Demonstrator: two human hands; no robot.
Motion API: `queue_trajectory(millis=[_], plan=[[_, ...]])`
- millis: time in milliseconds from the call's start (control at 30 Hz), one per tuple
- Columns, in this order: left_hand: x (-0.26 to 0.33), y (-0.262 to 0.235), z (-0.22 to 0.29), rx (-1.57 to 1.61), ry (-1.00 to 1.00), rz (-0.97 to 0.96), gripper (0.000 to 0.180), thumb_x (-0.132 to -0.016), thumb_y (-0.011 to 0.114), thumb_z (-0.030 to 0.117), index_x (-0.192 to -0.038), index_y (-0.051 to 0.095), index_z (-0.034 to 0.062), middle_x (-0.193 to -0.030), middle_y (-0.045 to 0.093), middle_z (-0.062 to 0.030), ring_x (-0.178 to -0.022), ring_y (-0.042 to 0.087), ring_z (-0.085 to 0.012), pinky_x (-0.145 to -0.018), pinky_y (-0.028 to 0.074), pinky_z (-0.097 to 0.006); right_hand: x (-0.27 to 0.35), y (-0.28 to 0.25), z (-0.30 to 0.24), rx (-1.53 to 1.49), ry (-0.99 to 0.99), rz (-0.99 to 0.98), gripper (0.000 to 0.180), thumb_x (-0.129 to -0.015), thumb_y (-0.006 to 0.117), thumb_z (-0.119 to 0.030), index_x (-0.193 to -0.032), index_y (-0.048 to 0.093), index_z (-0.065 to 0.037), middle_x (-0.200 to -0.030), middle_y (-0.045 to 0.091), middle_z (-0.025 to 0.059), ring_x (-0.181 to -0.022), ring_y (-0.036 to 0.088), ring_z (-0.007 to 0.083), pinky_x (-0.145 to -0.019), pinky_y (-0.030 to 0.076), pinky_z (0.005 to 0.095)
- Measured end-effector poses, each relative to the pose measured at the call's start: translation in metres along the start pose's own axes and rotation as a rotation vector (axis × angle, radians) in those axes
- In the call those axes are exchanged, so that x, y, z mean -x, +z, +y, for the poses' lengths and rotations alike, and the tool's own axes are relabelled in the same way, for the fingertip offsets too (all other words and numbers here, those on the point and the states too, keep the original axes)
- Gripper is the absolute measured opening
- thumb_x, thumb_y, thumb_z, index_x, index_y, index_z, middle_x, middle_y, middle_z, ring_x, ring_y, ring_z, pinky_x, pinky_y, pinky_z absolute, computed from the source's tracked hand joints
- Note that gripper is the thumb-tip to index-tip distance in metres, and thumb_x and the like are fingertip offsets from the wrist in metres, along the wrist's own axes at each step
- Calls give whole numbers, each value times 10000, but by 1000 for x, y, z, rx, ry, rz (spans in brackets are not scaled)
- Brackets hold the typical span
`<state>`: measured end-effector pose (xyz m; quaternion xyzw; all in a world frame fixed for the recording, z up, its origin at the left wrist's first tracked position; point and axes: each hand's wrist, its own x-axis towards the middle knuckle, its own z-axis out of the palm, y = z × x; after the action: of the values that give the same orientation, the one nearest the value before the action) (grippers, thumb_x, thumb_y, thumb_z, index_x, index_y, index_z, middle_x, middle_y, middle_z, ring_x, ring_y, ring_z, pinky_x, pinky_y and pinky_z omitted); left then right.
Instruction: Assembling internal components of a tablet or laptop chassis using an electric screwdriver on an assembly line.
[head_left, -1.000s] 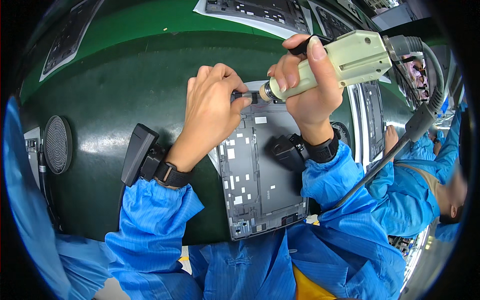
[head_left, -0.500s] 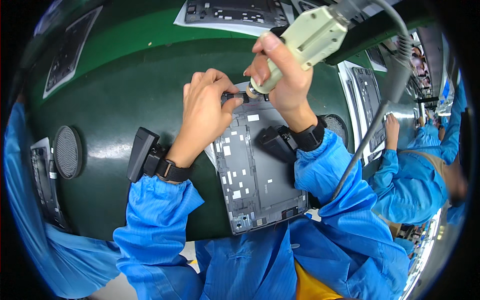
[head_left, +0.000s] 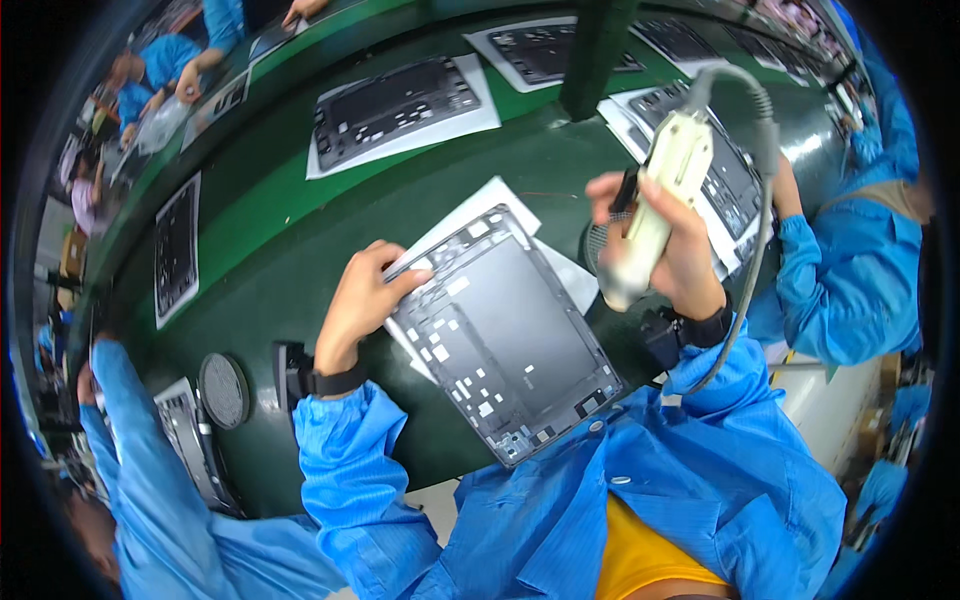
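Panel: it lies aslant on a white sheet [head_left: 570,277]; we take this grey panel [head_left: 530,330] as the dial's centre, twelve at the top of the view.
Left hand: at half past nine, the left hand [head_left: 355,300] has its thumb out over the panel's rim and its fingers bent close by; their tips are hard to make out, so we cannot tell whether they pinch the rim.
Right hand: at two, the right hand [head_left: 685,255] has its fingers wrapped round the tool [head_left: 648,235], covering part of its body.
Tool tip: blurred, aimed towards seven, beyond the panel's right edge in our view; we cannot tell its height.
Cable: the grey cable [head_left: 767,150] loops from the tool's top end and drops past the right forearm, where we lose it.
Mesh disc: between one and two, half hidden behind the right hand.
Post: between twelve and one, the green post [head_left: 597,60] cuts across a far panel.
Edges: the panel's lowest corner sits near our blue coat [head_left: 560,500] at six.
Open room: bare green table [head_left: 270,300] stretches from nine to eleven; at three, a neighbour's sleeve [head_left: 860,280] bounds us.
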<state>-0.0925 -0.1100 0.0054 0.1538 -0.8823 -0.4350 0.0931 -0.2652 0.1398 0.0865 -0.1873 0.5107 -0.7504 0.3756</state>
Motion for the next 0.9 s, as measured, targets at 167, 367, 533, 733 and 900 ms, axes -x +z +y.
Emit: queue_trajectory(millis=[167, 367, 533, 733, 900], plan=[[8, -17, 15, 432, -231, -84, 135, -784, 647, 82, -851, 571, -8, -748, 612, -36, -655, 553, -79, -601, 432, -214, 41, -34, 17, 152, 211, -93, 433, -815, 578, -252, -1062, 528, 100, -1188, 512, 216, -476, 545, 120, -479, 491, 233], [10, -8, 8, 569, -298, -49, 117, -792, 625, 46, -867, 548, 2, -763, 617, -36, -659, 568, -71, -627, 446, -193, 47, -61, 39, 357, 319, -162, 508, -798, 640, -205, -1193, 447, 50, -1071, 562, 121, -523, 532, 99, -443, 461, 217], [-3, -2, 7, 592, -337, -7, 98, -805, 618, 56, -858, 548, 12, -760, 611, -24, -647, 553, -56, -619, 432, -182, 84, -75, 21, 371, 397, -156, 449, -790, 651, -213, -1125, 515, 54, -1076, 584, 112, -545, 536, 103, -445, 474, 219], [-24, 11, -2, 556, -379, -59, 123, -810, 634, 96, -863, 574, 4, -726, 605, -23, -611, 545, -62, -566, 422, -185, 114, -90, 20, 324, 457, -103, 406, -791, 626, -192, -1091, 537, 66, -885, 625, 128, -457, 514, 94, -438, 463, 217], [-28, 20, 15, 65, -219, 106, 201, -753, 676, 105, -875, 618, -44, -725, 600, -30, -629, 516, -95, -593, 409, -229, 113, -90, -15, 197, 217, 66, 397, -782, 652, -180, -1065, 504, 56, -884, 616, 147, -548, 563, 131, -423, 434, 217]])
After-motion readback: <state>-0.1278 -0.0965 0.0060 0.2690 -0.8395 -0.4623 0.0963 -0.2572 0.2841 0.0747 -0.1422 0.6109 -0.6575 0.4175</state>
